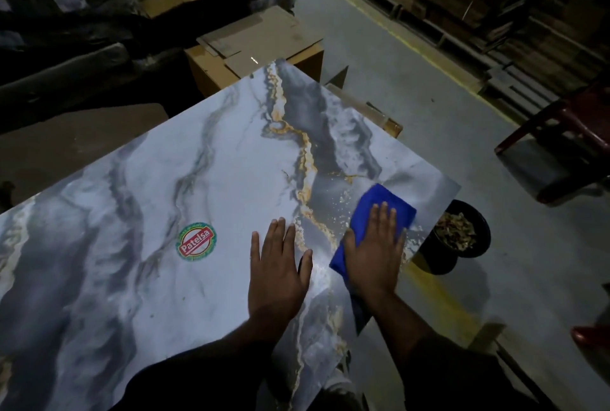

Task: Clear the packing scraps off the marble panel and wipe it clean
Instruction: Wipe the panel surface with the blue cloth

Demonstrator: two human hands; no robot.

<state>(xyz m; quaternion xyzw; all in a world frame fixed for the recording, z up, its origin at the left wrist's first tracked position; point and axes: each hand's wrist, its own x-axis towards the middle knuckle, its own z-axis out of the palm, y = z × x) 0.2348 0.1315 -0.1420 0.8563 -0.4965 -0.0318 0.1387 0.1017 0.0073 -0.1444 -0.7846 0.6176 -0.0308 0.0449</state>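
Marble panel (138, 179) is feeling hard and slick, so I'm pressing my flat right hand (374, 245) on the soft blue cloth (373, 209), bracing my left hand (277, 265) flat and open beside it.

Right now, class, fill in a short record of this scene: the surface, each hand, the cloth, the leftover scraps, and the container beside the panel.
surface: grey-and-gold veined marble panel with a round red-and-green sticker
left hand: flat on the panel, fingers straight
right hand: pressing flat on the folded blue cloth
scraps: pale crumbs scattered beside the cloth
container: black round bucket on the floor at the panel's right edge, holding scraps
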